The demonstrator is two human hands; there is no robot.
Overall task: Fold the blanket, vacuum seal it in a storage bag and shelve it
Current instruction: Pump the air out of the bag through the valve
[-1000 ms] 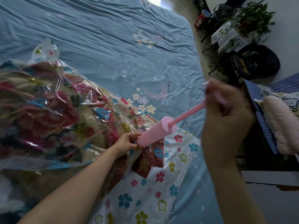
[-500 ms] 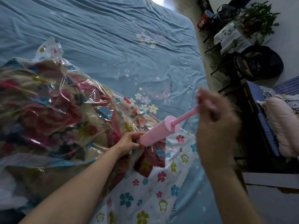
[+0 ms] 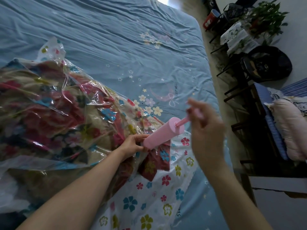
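A floral blanket lies inside a clear storage bag printed with flowers, spread on the blue bed. A pink hand pump stands tilted on the bag near its lower middle. My left hand grips the base of the pump barrel where it meets the bag. My right hand grips the pump's pink plunger handle, with only a short piece of the rod showing above the barrel. The bag's valve is hidden under the pump.
The bed's right edge runs down past my right hand. Beyond it stand a dark chair, a small covered table with a plant, a red container and a dark bench with a pink pillow.
My right hand has pushed the plunger down toward the barrel, so less rod shows than a second ago. My left hand stays on the pump's base.
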